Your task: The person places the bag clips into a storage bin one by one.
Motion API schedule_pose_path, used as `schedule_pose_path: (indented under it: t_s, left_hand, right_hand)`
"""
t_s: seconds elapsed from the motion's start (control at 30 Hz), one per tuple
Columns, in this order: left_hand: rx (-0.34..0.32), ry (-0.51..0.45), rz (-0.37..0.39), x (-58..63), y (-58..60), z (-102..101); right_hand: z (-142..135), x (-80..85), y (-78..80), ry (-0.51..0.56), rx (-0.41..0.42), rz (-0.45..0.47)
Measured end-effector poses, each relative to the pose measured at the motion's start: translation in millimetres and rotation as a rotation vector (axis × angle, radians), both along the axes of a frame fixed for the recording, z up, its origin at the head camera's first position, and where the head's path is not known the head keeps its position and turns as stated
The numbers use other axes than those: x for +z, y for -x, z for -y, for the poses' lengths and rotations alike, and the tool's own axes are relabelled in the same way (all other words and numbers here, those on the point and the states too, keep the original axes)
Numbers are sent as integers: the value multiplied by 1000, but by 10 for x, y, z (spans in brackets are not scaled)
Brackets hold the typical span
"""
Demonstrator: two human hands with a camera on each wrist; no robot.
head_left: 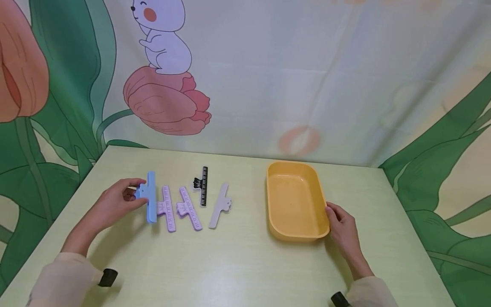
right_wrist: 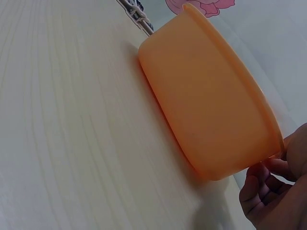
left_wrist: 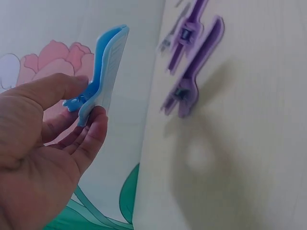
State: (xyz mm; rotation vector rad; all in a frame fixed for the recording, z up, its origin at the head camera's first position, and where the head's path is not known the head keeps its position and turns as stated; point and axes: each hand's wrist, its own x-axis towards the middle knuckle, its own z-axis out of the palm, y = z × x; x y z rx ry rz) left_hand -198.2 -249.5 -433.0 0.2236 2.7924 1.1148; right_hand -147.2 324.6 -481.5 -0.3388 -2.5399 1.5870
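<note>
My left hand (head_left: 116,200) pinches a light blue clip (head_left: 151,200) between thumb and fingers, holding it above the table. In the left wrist view the blue clip (left_wrist: 106,67) is gripped at its handle end, clear of the tabletop. Close to it on the table lies one purple clip (head_left: 168,209), and a second purple clip (head_left: 189,209) is just to its right. On the other side, my right hand (head_left: 344,230) grips the right rim of a yellow plastic tray (head_left: 295,232). From the right wrist, thumb and fingers are seen at a corner of the tray (right_wrist: 211,100).
A black-and-white clip (head_left: 204,187) and a pale grey clip (head_left: 219,207) lie between the purple clips and the tray. The light wooden table (head_left: 230,273) ends at a printed curtain (head_left: 245,85) behind.
</note>
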Motion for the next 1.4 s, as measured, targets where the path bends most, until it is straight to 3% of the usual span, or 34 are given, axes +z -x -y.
schedule_pose_path:
  t_s: [0.67, 1.07, 1.4]
  left_hand:
    - [-35, -117, -93, 470, -243, -390]
    - [-78, -163, -149, 567, -293, -619]
    - [-111, -169, -166, 590, -268, -830]
  right_hand:
    - [18, 6, -3, 1, -19, -3]
    - [36, -5, -8, 10, -42, -19]
    - [47, -14, 6, -18, -58, -32]
